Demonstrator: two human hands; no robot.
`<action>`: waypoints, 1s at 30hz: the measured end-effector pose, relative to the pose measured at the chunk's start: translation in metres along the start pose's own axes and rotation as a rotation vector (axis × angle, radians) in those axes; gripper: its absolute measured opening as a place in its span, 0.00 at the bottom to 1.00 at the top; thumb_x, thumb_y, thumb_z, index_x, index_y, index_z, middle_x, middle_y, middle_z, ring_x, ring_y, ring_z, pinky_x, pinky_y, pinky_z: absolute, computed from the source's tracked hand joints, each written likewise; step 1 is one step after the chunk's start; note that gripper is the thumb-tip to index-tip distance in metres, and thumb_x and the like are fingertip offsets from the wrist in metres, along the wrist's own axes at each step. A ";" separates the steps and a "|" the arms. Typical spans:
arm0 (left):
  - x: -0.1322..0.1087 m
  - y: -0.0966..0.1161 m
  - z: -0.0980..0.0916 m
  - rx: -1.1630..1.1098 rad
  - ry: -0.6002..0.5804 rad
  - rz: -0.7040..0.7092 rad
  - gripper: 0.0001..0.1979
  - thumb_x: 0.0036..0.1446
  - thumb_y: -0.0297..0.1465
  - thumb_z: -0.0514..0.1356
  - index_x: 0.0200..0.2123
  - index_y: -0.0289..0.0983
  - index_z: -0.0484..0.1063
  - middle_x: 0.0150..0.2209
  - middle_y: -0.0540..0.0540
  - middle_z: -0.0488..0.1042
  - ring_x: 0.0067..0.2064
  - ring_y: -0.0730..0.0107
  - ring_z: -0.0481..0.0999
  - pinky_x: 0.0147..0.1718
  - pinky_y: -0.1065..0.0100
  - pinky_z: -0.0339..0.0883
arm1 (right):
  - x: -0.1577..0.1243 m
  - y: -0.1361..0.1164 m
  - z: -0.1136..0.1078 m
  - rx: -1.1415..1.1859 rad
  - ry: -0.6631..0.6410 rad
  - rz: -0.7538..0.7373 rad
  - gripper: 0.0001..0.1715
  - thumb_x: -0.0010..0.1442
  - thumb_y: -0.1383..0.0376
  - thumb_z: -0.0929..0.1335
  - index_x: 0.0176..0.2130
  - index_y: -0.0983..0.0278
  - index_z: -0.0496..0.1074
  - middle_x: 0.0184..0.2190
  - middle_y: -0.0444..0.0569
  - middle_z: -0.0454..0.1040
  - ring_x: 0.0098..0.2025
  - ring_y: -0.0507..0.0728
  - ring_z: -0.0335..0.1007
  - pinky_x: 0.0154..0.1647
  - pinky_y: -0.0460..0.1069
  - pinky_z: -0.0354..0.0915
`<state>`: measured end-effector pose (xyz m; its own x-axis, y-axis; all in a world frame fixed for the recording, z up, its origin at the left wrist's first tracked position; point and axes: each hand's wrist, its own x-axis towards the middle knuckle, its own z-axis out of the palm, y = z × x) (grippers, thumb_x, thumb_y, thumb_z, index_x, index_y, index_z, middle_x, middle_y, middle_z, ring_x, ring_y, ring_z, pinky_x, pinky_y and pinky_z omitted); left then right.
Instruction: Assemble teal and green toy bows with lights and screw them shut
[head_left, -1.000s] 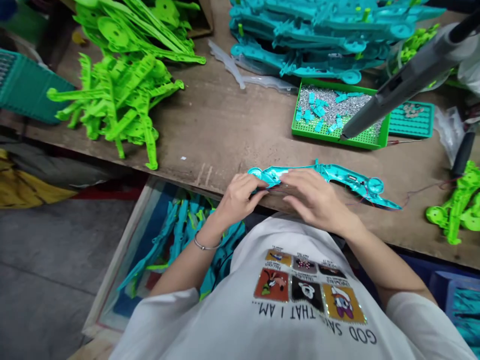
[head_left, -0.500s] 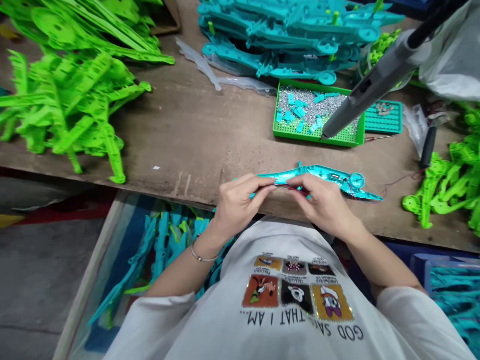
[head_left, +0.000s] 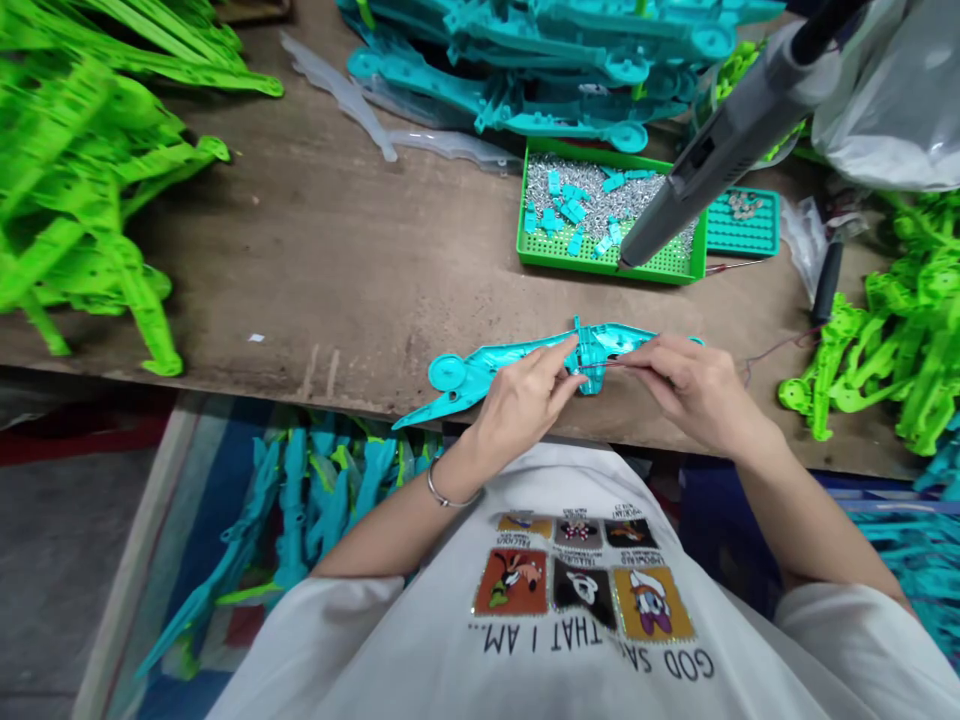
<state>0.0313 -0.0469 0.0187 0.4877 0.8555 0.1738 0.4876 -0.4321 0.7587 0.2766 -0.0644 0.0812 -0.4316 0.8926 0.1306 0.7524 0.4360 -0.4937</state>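
Observation:
A long teal plastic shell (head_left: 480, 362) lies at the table's front edge, its round-ended side to the left and its hollow, ribbed middle between my hands. My left hand (head_left: 525, 398) rests over the shell, thumb and forefinger closed on a thin dark red wire (head_left: 607, 365) by the crosswise rib. On the right, my right hand (head_left: 694, 385) pinches the same wire, which is stretched across the shell's middle. The fingers of my right hand cover most of the shell's right end.
A green tray (head_left: 577, 265) of small screws and teal pieces stands beyond the shell, below a hanging grey screwdriver (head_left: 701, 160). A teal tray (head_left: 742, 222) sits beside it. Teal shells (head_left: 525, 70) are stacked behind; green parts lie left (head_left: 97, 220) and right (head_left: 915, 320).
The shell's round end, before at the right, is now at the left. My hands have moved apart, with the wire drawn between them. The view has shifted a little right.

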 end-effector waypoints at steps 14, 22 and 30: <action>-0.027 -0.005 0.000 -0.100 0.038 -0.208 0.09 0.65 0.31 0.65 0.46 0.38 0.71 0.33 0.50 0.80 0.33 0.71 0.81 0.32 0.71 0.71 | 0.027 0.009 -0.014 -0.377 -0.291 0.139 0.15 0.70 0.64 0.65 0.43 0.64 0.82 0.39 0.56 0.81 0.43 0.62 0.75 0.36 0.53 0.62; -0.028 -0.001 0.008 -0.306 -0.003 -0.336 0.06 0.66 0.33 0.64 0.43 0.39 0.72 0.36 0.48 0.82 0.36 0.70 0.83 0.32 0.73 0.73 | 0.034 0.025 -0.001 0.039 -0.199 0.370 0.10 0.65 0.66 0.69 0.39 0.62 0.83 0.38 0.49 0.85 0.35 0.58 0.77 0.37 0.51 0.65; -0.024 -0.001 0.019 -0.417 0.017 -0.417 0.08 0.65 0.35 0.65 0.43 0.39 0.72 0.40 0.46 0.83 0.38 0.69 0.84 0.39 0.69 0.77 | 0.040 0.034 0.001 0.226 -0.216 0.448 0.11 0.63 0.59 0.72 0.37 0.63 0.84 0.30 0.47 0.83 0.28 0.53 0.71 0.32 0.50 0.61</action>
<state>0.0331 -0.0727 0.0020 0.3029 0.9350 -0.1844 0.3083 0.0869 0.9473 0.2842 -0.0140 0.0688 -0.2036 0.9311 -0.3028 0.7705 -0.0384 -0.6363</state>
